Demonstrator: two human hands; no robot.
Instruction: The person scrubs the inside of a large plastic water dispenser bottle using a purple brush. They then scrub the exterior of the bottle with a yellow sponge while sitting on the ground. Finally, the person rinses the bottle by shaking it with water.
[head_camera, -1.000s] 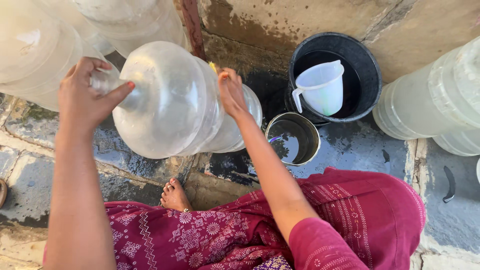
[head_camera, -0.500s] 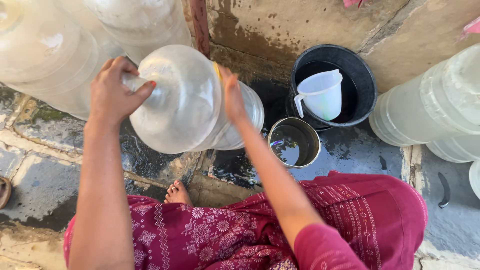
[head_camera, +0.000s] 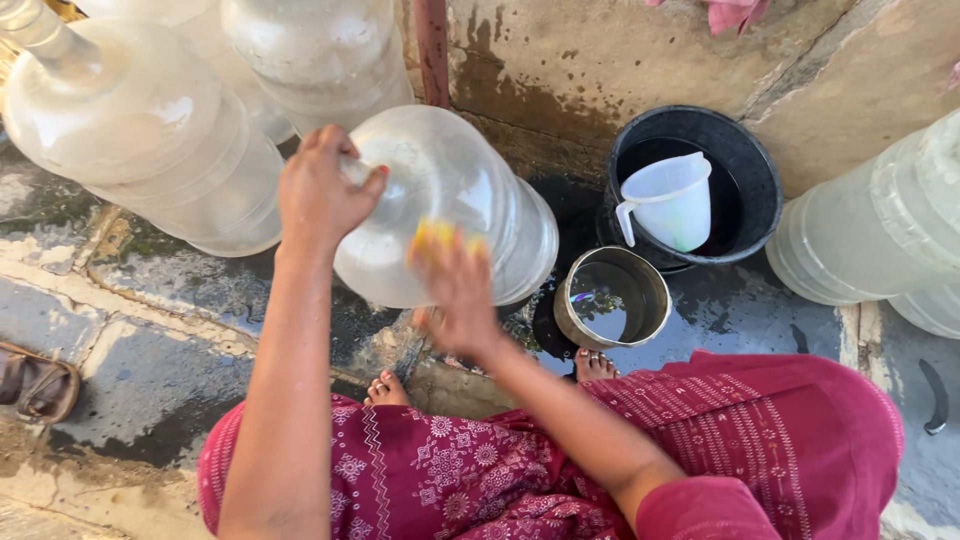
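A large clear plastic water jug (head_camera: 470, 190) lies tilted on its side over wet stone paving, in front of my knees. My left hand (head_camera: 325, 195) grips its neck at the upper left. My right hand (head_camera: 455, 290) is blurred with motion and presses a yellow scrubbing sponge (head_camera: 440, 236) against the jug's near side. My bare toes show below the jug, on the paving.
More clear jugs stand at the upper left (head_camera: 140, 130) and at the right (head_camera: 880, 230). A black bucket (head_camera: 750, 170) holds a white plastic pitcher (head_camera: 672, 200). A small metal pot (head_camera: 612, 298) with water sits beside it. A sandal (head_camera: 35, 385) lies at the left edge.
My right hand has slid from the jug's far right side down to its near side with the sponge. The view has shifted so that the jug sits further right.
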